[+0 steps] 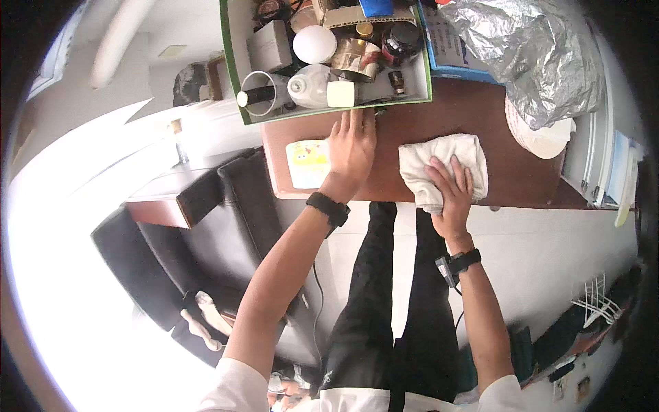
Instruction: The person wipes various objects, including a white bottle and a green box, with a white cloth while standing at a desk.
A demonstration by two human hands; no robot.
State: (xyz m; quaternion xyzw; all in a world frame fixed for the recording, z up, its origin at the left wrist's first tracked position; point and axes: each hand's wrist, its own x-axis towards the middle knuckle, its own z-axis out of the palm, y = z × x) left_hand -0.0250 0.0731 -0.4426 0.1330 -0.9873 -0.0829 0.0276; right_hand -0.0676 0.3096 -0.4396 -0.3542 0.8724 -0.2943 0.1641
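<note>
My right hand (453,193) lies palm down over a folded white cloth (417,165), its fingers spread across the top. The cloth rests on a brown wooden tabletop (391,149) at its front edge. To the left, my left hand (354,147) reaches across the same top with fingers extended. Its fingertips meet the near wall of a green-edged box (288,116); whether they press on it cannot be told. Beside that hand, partly covered by it, is a white and yellow card or sticker (308,164) with a cartoon print.
In the box are a clear plastic cup (262,85), a clear bottle (309,87), a tin can (355,59) and a dark jar (401,44). Crumpled silver foil material (535,56) stands at the back right above a white round item (540,136). A dark sofa (206,257) is at left.
</note>
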